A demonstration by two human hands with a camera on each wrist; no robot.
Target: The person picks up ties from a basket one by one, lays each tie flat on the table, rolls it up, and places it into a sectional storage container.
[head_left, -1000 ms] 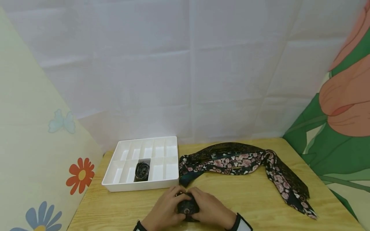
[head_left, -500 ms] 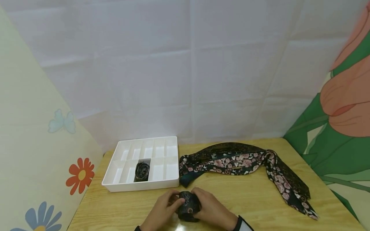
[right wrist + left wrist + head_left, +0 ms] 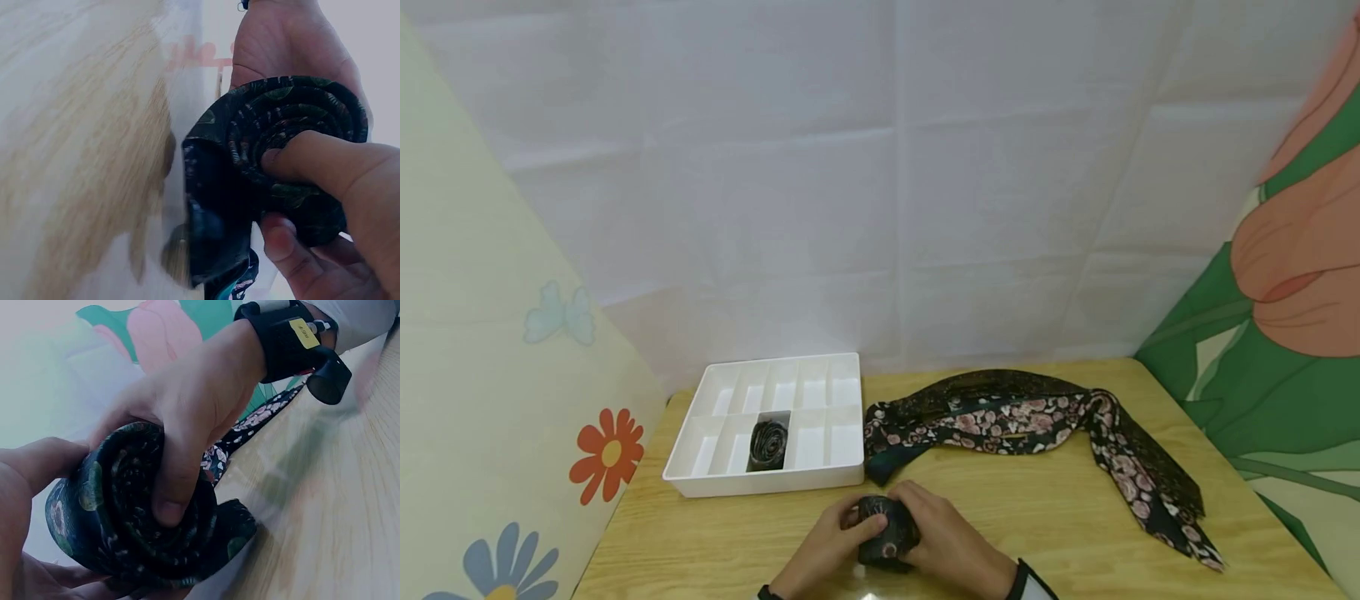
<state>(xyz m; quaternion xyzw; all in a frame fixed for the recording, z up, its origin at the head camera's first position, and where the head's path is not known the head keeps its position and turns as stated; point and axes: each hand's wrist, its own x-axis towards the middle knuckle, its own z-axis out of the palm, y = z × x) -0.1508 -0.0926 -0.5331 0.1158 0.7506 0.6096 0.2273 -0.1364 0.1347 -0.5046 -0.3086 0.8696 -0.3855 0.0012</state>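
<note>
A dark floral necktie [image 3: 886,533], rolled into a coil, is between my two hands just above the table's near part. My left hand [image 3: 829,540] holds its left side, with the thumb on the near face. On the other side my right hand [image 3: 953,542] grips the roll; its thumb [image 3: 174,487] presses into the spiral end in the left wrist view. The right wrist view shows a short loose end [image 3: 215,219] of the necktie standing off the coil. Behind the hands, a second rolled dark necktie [image 3: 769,443] sits in a front compartment of the white divided tray [image 3: 760,483].
Several unrolled neckties [image 3: 1022,421], some pink-flowered and some dark, lie bunched across the back and right of the wooden table [image 3: 1037,517]. Their left end is next to the tray. A white sheet [image 3: 775,183] hangs behind, and painted walls flank both sides.
The left hand has shifted its hold from over the top of the rolled necktie to its left side. More of the roll shows now. The tray and loose neckties stay put.
</note>
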